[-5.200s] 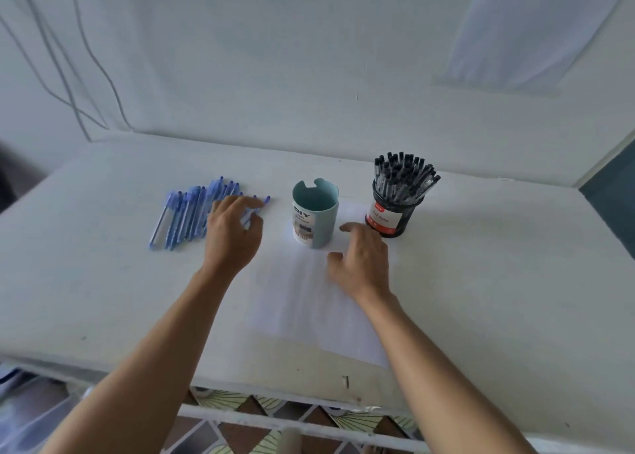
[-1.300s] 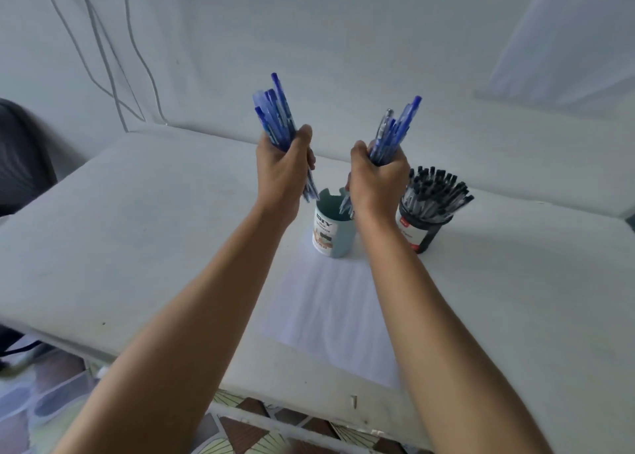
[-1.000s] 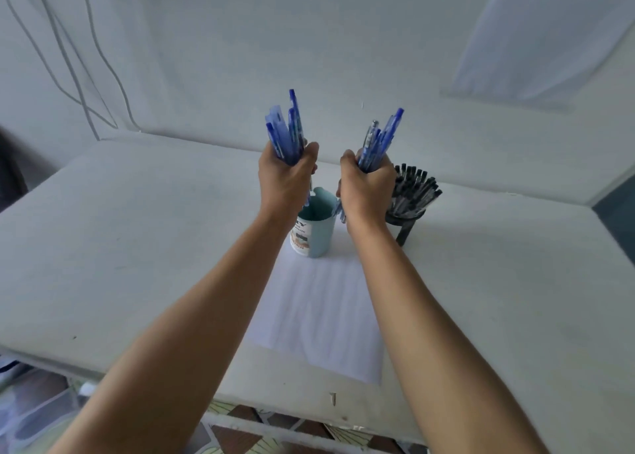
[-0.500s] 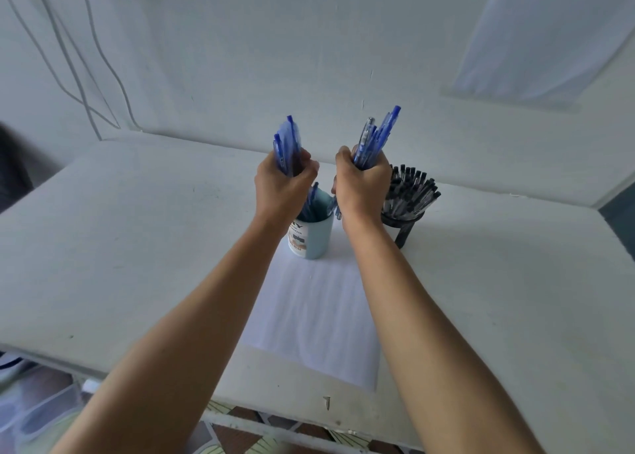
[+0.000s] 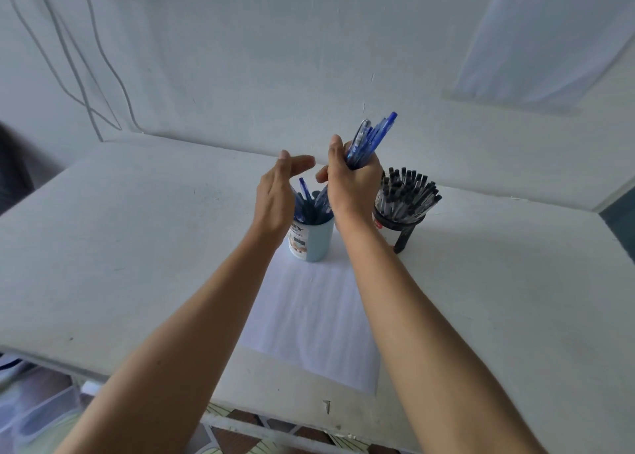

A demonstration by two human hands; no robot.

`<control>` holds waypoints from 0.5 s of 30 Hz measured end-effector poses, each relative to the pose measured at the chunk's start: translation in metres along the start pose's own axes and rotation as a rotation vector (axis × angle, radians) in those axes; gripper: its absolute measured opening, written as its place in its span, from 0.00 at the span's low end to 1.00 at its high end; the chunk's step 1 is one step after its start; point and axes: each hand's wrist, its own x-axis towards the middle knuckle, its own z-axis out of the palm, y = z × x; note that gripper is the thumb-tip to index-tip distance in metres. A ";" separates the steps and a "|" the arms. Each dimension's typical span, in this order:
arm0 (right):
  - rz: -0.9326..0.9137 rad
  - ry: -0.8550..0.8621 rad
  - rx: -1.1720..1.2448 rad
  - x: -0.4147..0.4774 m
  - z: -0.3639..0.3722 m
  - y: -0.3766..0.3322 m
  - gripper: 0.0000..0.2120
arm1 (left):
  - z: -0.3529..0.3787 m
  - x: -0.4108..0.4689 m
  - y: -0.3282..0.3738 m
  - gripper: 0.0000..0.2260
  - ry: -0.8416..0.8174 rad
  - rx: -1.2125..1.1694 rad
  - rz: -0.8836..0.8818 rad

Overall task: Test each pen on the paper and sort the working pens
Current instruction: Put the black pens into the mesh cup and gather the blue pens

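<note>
My right hand (image 5: 354, 185) grips a bundle of blue pens (image 5: 371, 141), held upright just above and right of the light blue cup (image 5: 314, 239). Several blue pens (image 5: 309, 204) stand inside that cup. My left hand (image 5: 278, 192) hovers over the cup's left side with its fingers straight and nothing in it. A white sheet of paper (image 5: 312, 316) lies on the table in front of the cup, under my forearms. A black holder full of black-capped pens (image 5: 405, 196) stands to the right of the cup.
The white table (image 5: 120, 247) stretches wide to the left and right, with its front edge near me. A white wall rises just behind the cups, with thin cables (image 5: 86, 58) hanging at the left. Tiled floor shows below the table edge.
My left hand has let go of its bundle of blue pens, which now stands in the light blue cup, and its fingers have spread. My right hand still holds its bundle in the same place.
</note>
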 end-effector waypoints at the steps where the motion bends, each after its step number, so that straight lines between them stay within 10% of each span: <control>1: -0.020 -0.006 -0.021 -0.001 0.001 0.003 0.14 | -0.002 -0.002 -0.002 0.26 0.025 -0.051 -0.024; 15: -0.190 -0.213 -0.816 -0.009 -0.002 0.020 0.23 | -0.012 -0.023 -0.022 0.25 0.062 -0.157 -0.195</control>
